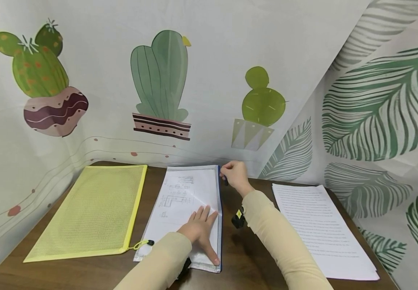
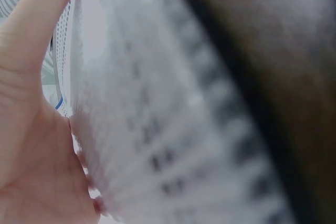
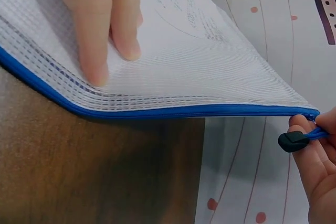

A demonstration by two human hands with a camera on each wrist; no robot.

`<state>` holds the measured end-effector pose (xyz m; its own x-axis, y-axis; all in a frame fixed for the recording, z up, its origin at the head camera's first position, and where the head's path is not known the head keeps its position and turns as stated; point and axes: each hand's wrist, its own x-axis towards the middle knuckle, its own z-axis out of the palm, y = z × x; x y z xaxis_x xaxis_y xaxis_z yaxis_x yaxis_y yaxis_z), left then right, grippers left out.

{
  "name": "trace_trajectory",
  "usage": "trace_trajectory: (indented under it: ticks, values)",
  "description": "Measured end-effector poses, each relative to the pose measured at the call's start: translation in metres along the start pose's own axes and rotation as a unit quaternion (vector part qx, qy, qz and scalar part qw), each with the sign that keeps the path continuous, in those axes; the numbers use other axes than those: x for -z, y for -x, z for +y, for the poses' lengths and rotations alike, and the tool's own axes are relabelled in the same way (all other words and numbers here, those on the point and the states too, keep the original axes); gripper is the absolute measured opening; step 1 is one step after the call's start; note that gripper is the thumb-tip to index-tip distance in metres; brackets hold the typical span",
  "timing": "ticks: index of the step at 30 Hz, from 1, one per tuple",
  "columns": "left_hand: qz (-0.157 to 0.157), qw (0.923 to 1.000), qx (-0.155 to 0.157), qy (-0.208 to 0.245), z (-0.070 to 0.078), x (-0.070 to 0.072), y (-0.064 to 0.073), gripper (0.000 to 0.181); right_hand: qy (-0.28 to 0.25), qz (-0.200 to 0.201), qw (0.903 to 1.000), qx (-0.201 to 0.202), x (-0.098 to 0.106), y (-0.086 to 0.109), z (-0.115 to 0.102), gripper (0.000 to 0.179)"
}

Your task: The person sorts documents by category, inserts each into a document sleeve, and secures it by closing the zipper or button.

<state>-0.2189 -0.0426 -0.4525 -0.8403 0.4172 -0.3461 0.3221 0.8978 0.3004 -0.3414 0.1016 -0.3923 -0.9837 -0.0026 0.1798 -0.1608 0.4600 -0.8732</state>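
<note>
A clear mesh zipper pouch (image 1: 185, 217) with a printed drawing sheet inside lies on the table, its blue zip (image 3: 199, 112) along the right edge. My left hand (image 1: 202, 230) rests on the pouch with fingers spread, near that edge; the left wrist view shows it close up and blurred. At the far right corner my right hand (image 1: 236, 175) pinches the zipper pull (image 3: 295, 141), a blue cord with a dark tip, by the slider. The zip looks closed along the stretch seen in the right wrist view.
A yellow mesh zipper pouch (image 1: 89, 213) lies to the left, its cord pull (image 1: 141, 244) reaching the clear pouch. On the right sits a stack of printed sheets (image 1: 321, 229). A patterned curtain (image 1: 209, 100) hangs behind the brown table (image 1: 245, 253).
</note>
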Motion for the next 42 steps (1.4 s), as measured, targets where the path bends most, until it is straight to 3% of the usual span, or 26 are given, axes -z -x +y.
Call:
trace_trajectory:
  ticks: [14, 24, 31, 42]
  values:
    - [0.011, 0.9999, 0.0, -0.004, -0.004, -0.01, -0.011, 0.142, -0.009, 0.003, 1.0, 0.0, 0.003, -0.007, 0.0, 0.009]
    - [-0.003, 1.0, 0.005, -0.001, 0.002, 0.0, 0.0, 0.141, -0.027, -0.033, 0.9984, -0.036, 0.006, -0.006, 0.007, 0.011]
    - [-0.01, 0.9999, 0.009, -0.003, 0.001, 0.001, -0.001, 0.141, -0.054, -0.046, 0.9946, -0.076, 0.009, -0.002, 0.022, 0.02]
    - [-0.006, 0.9999, 0.01, 0.001, 0.001, -0.001, -0.002, 0.141, -0.073, -0.026, 0.9934, -0.085, 0.008, 0.006, 0.051, 0.025]
